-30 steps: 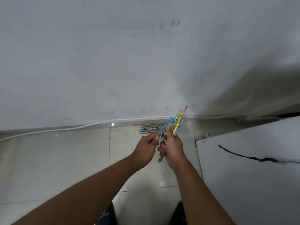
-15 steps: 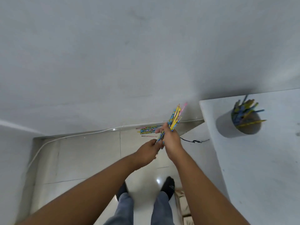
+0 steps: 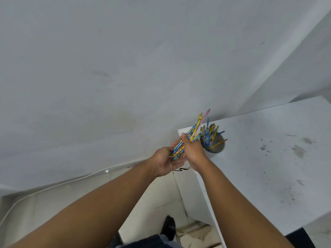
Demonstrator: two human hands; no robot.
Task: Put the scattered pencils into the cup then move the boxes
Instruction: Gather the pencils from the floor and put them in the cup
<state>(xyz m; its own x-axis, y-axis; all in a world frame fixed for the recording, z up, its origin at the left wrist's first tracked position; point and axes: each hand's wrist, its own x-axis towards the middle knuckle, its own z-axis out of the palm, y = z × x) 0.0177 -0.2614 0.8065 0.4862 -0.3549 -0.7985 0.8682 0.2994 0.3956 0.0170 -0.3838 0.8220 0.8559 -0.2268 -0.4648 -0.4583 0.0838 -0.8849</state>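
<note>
The right hand [image 3: 194,151] clamps the bundle of pencils [image 3: 192,133] at mid-length, tilted toward the cup [image 3: 214,143] at the far left corner of the table [image 3: 268,158], while the left hand [image 3: 165,161], fingers relaxed, cups the lower ends, probably to even them before insertion.

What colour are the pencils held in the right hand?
Multicoloured print, mostly blue and yellow, one pink; the pencils show best in the head view.
</note>
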